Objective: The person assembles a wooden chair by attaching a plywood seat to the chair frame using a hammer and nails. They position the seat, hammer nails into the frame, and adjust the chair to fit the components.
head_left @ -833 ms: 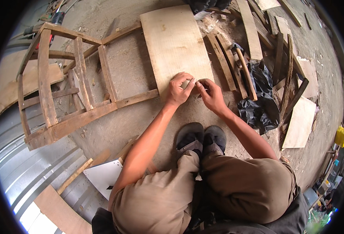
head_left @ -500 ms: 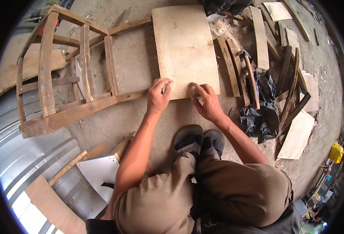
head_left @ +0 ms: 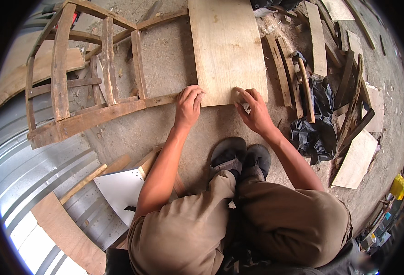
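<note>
A pale plywood panel [head_left: 229, 55] lies across the right end of a brown wooden frame [head_left: 94, 112]. My left hand [head_left: 189, 106] is at the panel's near left corner, its fingers bent and pressed together with the thumb. Whatever sits at those fingertips is too small to make out. Over the near edge, further right, is my right hand [head_left: 257, 113]. Its fingers curl loosely above the panel surface, and a gap shows between index finger and thumb. The thumb lies just on the near side of that edge.
A hammer-like tool with a wooden handle [head_left: 306, 91] lies among wood strips [head_left: 280, 73] right of the panel, beside crumpled black plastic [head_left: 316, 137]. Scrap boards [head_left: 355, 158] are strewn further right. Corrugated metal sheet [head_left: 37, 172] and a white board [head_left: 119, 190] lie at lower left.
The whole view has shifted, so the scene sits higher and further right. Against the panel, my left hand has drawn slightly left and nearer; my right hand has come slightly nearer.
</note>
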Tool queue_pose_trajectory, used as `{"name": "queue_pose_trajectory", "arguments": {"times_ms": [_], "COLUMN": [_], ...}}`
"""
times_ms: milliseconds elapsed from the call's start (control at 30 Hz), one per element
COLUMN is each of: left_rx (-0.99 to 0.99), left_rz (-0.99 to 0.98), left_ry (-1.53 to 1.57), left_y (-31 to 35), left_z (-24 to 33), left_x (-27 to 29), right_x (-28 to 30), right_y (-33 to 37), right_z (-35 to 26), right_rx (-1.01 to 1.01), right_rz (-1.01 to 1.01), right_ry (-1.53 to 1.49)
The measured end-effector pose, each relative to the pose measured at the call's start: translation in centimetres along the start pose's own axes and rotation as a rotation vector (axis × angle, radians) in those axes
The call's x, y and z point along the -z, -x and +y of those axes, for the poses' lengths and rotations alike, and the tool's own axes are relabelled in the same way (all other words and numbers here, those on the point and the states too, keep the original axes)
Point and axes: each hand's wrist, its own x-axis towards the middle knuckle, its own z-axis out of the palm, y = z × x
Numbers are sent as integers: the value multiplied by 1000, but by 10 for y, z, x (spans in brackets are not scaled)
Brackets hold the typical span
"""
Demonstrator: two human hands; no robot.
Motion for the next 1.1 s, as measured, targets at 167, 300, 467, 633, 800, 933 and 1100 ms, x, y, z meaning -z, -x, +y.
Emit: {"name": "queue_pose_trajectory", "arguments": {"times_ms": [167, 300, 467, 633, 800, 933, 1100], "left_rx": [-36, -75, -25, -29, -33, -16, -38], "left_rz": [36, 60, 61, 81, 97, 118, 120], "left_ry": [-86, -145, -125, -110, -77, -58, -31], "left_y": [1, 1, 7, 11, 8, 11, 9], "left_z": [2, 3, -2, -3, -4, -10, -8], "left_x": [-3, -8, -14, -7, -16, -15, -16], "right_x": [1, 2, 32, 106, 132, 126, 134], "right_y": [0, 1, -6, -8, 17, 17, 17], "right_z": [-3, 0, -14, 16, 71, 82, 50], "right_rx": [-10, -2, -143, -179, -613, -558, -373], "right_rz": [-19, -18, -26, 418, 153, 227, 435], "right_ry": [0, 12, -141, 700, 727, 653, 604]}}
